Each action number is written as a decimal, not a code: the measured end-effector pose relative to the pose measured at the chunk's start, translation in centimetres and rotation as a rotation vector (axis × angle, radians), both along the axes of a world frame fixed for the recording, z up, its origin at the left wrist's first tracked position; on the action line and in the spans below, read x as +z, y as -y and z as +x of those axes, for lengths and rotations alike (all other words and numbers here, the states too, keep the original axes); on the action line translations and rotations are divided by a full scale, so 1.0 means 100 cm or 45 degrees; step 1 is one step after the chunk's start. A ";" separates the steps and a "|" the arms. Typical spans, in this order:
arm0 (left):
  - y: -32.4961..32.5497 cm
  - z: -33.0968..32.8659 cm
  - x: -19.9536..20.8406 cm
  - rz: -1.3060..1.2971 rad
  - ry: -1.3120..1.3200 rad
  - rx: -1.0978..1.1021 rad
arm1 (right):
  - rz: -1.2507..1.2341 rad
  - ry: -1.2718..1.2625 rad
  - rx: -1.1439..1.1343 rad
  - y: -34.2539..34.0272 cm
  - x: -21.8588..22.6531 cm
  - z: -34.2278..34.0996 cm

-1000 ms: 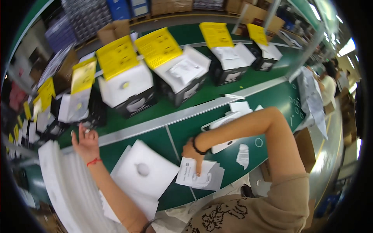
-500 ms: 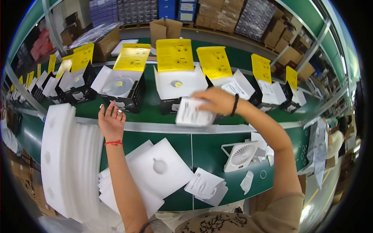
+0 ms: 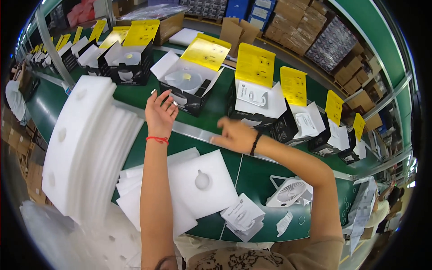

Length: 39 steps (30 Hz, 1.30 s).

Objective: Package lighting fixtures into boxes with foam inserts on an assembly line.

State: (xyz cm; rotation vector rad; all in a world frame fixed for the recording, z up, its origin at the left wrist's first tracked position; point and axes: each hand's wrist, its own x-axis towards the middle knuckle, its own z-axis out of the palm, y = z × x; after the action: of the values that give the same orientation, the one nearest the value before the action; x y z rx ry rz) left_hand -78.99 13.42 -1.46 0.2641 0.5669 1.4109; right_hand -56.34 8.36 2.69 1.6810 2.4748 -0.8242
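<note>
On green tabletop (image 3: 135, 96), row of open black boxes w/ yellow flaps, nearest box (image 3: 189, 87) holds white fan, left hand (image 3: 159, 112) open, empty, right hand (image 3: 234, 134) flat, empty, beside box (image 3: 256, 105) w/ leaflet inside.

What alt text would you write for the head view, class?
Two bare hands, left hand raised and right hand flat, hover empty over a green conveyor carrying open black boxes with yellow flaps. White foam sheets, leaflets and a small white fan lie nearer.
</note>
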 end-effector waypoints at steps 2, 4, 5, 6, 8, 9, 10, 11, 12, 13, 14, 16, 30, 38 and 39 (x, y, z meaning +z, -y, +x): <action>-0.001 0.002 0.006 0.007 0.008 -0.020 | -0.716 0.017 -0.086 0.011 -0.029 0.000; -0.002 -0.006 0.003 0.008 0.002 -0.002 | -1.239 -0.286 -0.219 0.030 -0.045 -0.009; -0.004 -0.008 0.002 0.001 0.002 0.007 | -1.339 -0.449 -0.258 0.042 -0.045 -0.011; -0.005 -0.009 0.002 0.004 0.004 0.004 | -1.259 -0.666 -0.333 0.050 -0.046 -0.015; -0.009 -0.009 0.002 0.016 -0.012 -0.012 | -1.129 -0.805 -0.256 0.052 -0.041 -0.022; -0.010 -0.012 0.001 0.008 -0.014 -0.010 | -0.987 -0.946 -0.186 0.055 -0.033 -0.028; -0.011 -0.014 0.001 0.007 -0.025 -0.023 | -0.767 -0.850 -0.055 0.057 -0.017 -0.034; -0.012 -0.015 0.000 0.009 -0.038 -0.039 | -0.771 -0.855 -0.059 0.061 -0.006 -0.040; -0.013 -0.018 0.001 0.014 -0.038 -0.047 | -0.515 -0.692 -0.001 0.065 0.006 -0.047; -0.013 -0.020 0.001 0.008 -0.049 -0.035 | -0.261 -0.524 0.053 0.069 0.017 -0.052; -0.014 -0.022 0.002 0.006 -0.059 -0.024 | -0.228 -0.537 0.105 0.070 0.027 -0.055; -0.017 -0.028 0.002 0.050 -0.077 -0.104 | -0.183 -0.382 0.042 0.071 0.067 -0.063; -0.034 -0.056 0.003 0.384 0.057 -0.032 | 1.107 -0.616 -0.373 -0.106 0.085 -0.042; -0.038 -0.089 0.004 0.340 0.411 0.434 | 1.022 -0.025 -0.139 -0.190 0.056 -0.069; -0.038 -0.092 0.004 0.349 0.410 0.412 | 0.840 0.049 -0.214 -0.206 0.033 -0.077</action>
State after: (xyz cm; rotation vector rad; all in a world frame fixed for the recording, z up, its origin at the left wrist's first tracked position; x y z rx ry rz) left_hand -88.19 17.17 -1.07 0.1612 0.1517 1.8053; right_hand -63.99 28.98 5.96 2.0668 2.7881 0.0570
